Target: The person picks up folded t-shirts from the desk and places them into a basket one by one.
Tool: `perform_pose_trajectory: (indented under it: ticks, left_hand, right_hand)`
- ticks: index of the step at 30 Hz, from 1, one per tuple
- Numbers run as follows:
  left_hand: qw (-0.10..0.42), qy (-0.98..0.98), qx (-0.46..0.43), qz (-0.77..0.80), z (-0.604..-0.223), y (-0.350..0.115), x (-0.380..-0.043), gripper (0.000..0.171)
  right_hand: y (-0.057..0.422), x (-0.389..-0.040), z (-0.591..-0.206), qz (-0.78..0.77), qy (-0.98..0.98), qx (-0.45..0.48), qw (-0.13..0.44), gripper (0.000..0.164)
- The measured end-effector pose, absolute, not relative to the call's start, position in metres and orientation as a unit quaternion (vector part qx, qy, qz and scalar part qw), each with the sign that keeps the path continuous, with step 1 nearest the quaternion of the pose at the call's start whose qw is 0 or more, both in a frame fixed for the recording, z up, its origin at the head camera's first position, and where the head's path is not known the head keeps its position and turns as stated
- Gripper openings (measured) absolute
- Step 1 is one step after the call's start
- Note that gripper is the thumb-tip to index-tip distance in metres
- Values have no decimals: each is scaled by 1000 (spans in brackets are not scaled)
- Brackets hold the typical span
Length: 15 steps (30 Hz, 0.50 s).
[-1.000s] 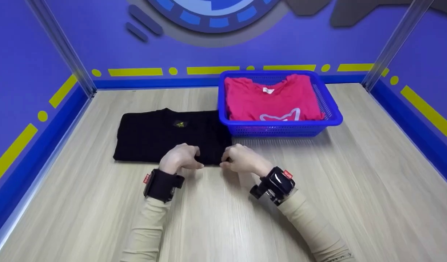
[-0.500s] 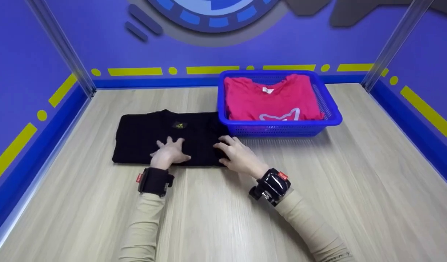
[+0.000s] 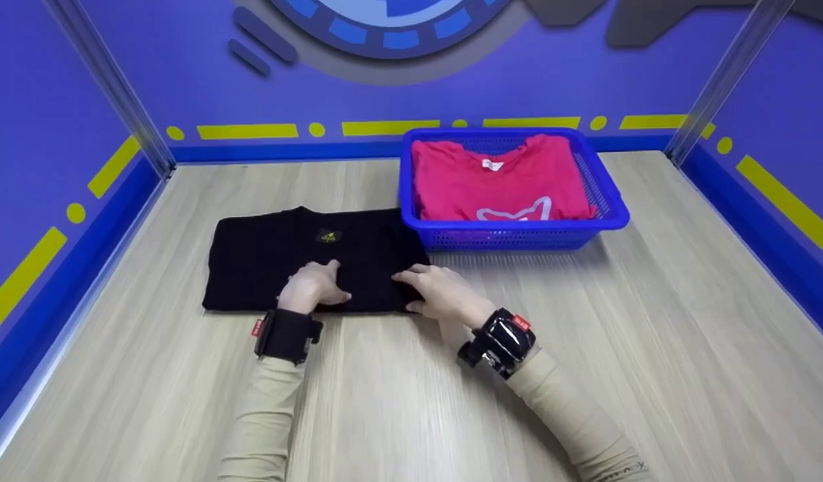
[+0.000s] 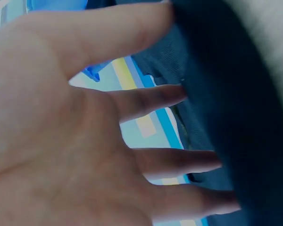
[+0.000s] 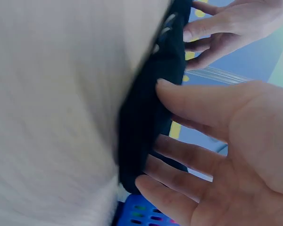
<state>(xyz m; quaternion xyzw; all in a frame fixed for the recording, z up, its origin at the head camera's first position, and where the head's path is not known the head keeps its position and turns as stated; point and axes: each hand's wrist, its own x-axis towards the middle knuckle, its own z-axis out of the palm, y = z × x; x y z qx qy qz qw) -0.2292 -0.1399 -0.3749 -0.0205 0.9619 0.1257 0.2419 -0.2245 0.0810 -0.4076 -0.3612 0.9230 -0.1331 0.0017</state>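
A folded black T-shirt (image 3: 264, 258) lies flat on the wooden table, neckline away from me, with a small dark label (image 3: 329, 235) below the neck. My left hand (image 3: 312, 286) rests on its near middle; in the left wrist view its spread, fairly straight fingers (image 4: 174, 162) touch the dark cloth (image 4: 226, 122). At the shirt's near right corner is my right hand (image 3: 444, 294), fingers extended over the cloth and thumb by the front edge. The right wrist view has those fingertips (image 5: 146, 183) against the folded side of the shirt (image 5: 144, 113).
A blue plastic basket (image 3: 511, 237) stands behind and to the right, its left front corner overlapping the black shirt in the head view. Inside it lies a folded red shirt (image 3: 498, 181). Blue printed walls (image 3: 357, 100) enclose the table (image 3: 398, 402) on three sides.
My left hand has shifted left from the shirt's front edge onto its top, fingers spreading. The right hand has reached onto the right corner. The black shirt has slid slightly toward me.
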Motion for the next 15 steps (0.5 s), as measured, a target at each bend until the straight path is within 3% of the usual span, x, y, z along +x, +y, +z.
perform_pose_trajectory:
  ticks: [9,15]
  left_hand:
    - [264,960,-18,95,-366,-138,-219,91]
    - [245,961,-45,118,-365,-141,-220,87]
  right_hand:
    - [82,-217,-392,-130,920,-363,63,48]
    - [80,-218,-396,-139,922,-362,-12,42]
